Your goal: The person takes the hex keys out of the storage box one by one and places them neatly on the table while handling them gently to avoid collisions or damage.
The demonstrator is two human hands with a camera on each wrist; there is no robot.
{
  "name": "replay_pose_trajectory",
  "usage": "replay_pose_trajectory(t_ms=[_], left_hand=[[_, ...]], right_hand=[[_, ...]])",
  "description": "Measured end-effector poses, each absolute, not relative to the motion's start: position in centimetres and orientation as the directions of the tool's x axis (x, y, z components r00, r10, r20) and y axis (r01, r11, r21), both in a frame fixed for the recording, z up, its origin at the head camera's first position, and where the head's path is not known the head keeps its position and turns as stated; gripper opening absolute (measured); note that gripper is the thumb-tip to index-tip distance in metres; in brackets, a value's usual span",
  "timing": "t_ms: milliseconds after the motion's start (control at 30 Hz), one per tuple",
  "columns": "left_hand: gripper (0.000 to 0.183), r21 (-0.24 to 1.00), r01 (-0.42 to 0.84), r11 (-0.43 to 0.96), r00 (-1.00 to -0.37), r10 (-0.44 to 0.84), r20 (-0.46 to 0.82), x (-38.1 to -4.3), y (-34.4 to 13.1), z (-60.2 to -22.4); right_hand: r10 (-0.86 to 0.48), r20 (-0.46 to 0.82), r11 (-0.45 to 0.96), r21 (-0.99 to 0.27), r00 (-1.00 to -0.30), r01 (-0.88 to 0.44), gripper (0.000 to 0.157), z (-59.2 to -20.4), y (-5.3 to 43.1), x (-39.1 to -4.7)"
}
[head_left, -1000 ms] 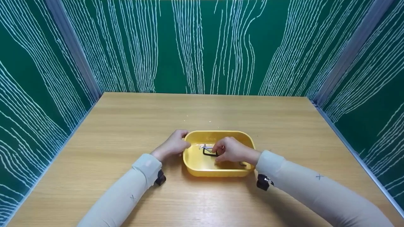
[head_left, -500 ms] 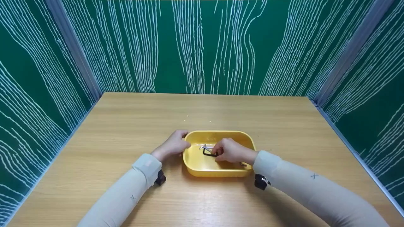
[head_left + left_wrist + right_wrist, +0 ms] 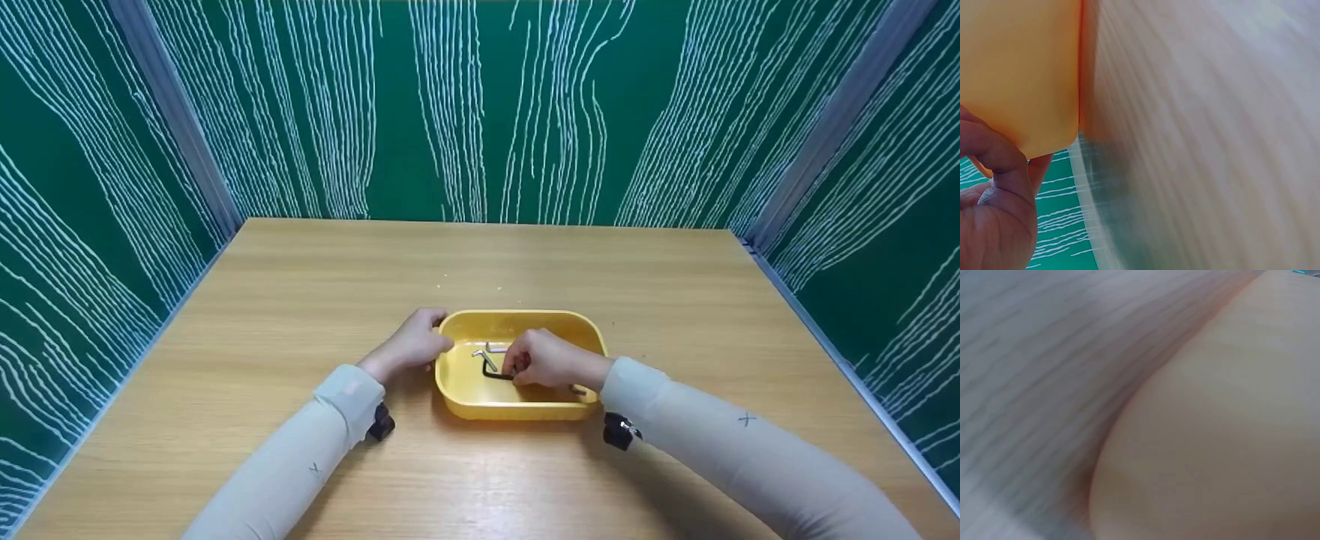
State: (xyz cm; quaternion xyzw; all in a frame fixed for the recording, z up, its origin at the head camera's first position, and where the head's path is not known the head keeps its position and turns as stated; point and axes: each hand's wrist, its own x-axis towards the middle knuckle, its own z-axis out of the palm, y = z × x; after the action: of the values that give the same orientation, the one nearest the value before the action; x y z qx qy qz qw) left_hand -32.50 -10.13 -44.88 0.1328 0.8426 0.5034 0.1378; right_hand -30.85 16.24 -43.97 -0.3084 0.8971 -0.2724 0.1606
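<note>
A yellow plastic tub (image 3: 465, 386) stands on the wooden table, its outer wall filling part of both wrist views. My left hand (image 3: 415, 342) grips the tub's left end, thumb at the rim; the left wrist view shows its curled fingers against the wall. Reaching inside, my right hand (image 3: 551, 358) pinches the end of a black hex key (image 3: 495, 375) low in the tub. Two silver L-shaped hex keys lie beside it: a nearer one (image 3: 489, 361) and a farther one (image 3: 496, 349) partly behind the fingers. The right wrist view shows only tub wall and table, not the hand.
Another dark key-like piece (image 3: 577, 391) lies at the tub's right end, under the right wrist. Small pale crumbs dot the table (image 3: 360, 262) behind the tub. Green panels (image 3: 405, 112) with white wavy lines enclose the back and sides.
Inside the tub, the black hex key has shifted slightly toward me with my right fingers, and the nearer silver key has turned, parting from the farther one. My left hand keeps its place.
</note>
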Motion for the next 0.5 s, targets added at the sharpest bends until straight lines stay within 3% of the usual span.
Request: replay_pose_trajectory(t_ms=[500], left_hand=[[0.037,0.896,0.101,0.432,-0.923,0.376,-0.077,-32.64,-10.11,-45.12]], right_hand=[[-0.697,-0.109,0.632,-0.559,-0.708,-0.537,0.014,-43.82,16.28,-30.82]])
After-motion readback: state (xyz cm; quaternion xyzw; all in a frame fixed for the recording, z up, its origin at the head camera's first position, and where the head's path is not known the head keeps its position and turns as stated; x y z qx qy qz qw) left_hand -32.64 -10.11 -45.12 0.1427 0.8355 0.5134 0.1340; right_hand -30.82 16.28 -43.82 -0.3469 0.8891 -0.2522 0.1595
